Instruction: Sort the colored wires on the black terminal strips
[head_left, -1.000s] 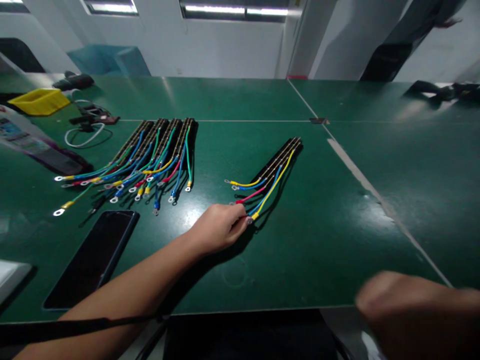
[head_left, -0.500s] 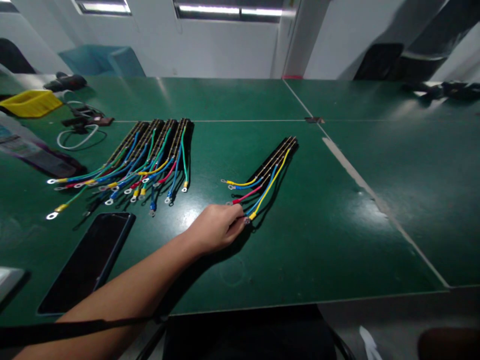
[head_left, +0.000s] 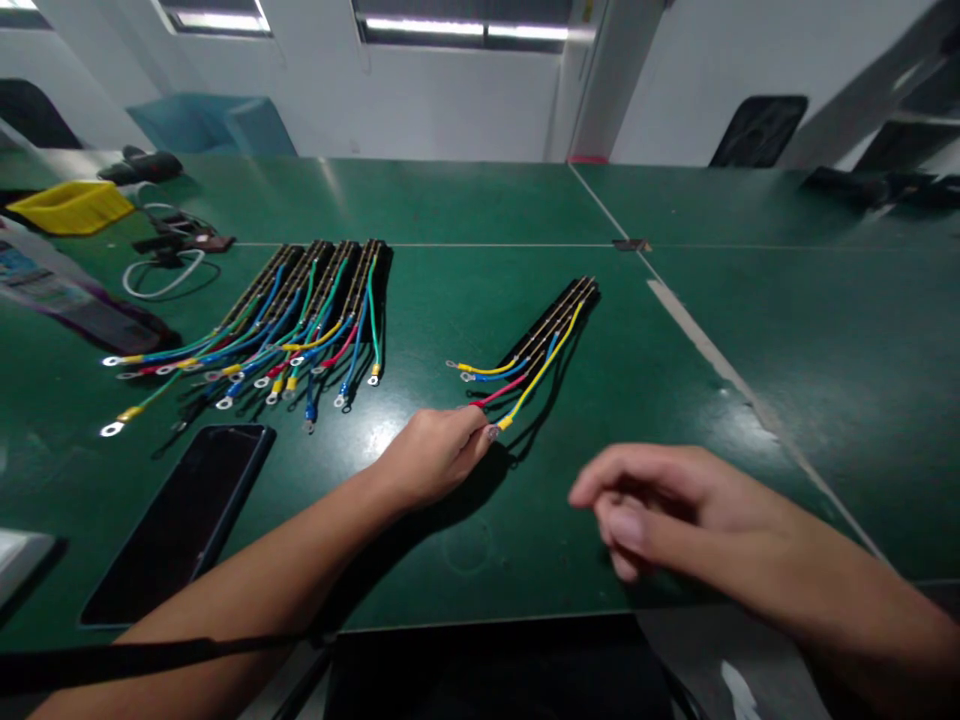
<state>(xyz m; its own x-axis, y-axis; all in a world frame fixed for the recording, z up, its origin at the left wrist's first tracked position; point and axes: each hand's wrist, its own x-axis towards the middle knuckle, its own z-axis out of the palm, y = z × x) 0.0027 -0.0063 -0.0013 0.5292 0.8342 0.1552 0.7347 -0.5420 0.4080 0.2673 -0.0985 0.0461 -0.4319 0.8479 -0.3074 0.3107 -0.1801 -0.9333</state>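
Observation:
My left hand [head_left: 439,455] is closed in a pinch on the ring-lug ends of wires near the table's middle. Those wires, among them a yellow wire [head_left: 544,375] and a red wire [head_left: 502,390], come from a black strip with metal contacts [head_left: 551,318], which lies slanted on the green table. Two more wires, yellow and blue, end in free ring lugs left of that strip. To the right, my right hand [head_left: 667,510] hovers over the table with loosely curled fingers, slightly blurred. Nothing shows in it, and it touches none of the wires.
Several similar wired strips [head_left: 364,285] lie side by side at left, their colored leads fanning toward me. Before them rests a black phone [head_left: 184,520]. Farther left are a bottle [head_left: 75,295], a yellow tray [head_left: 71,207] and a white cable [head_left: 165,283]. Pale tape [head_left: 705,345] crosses the table.
My right hand has come into view from the right. My left hand keeps its pinch in nearly the same place; the blue wire beside the yellow one now shows less near my fingers.

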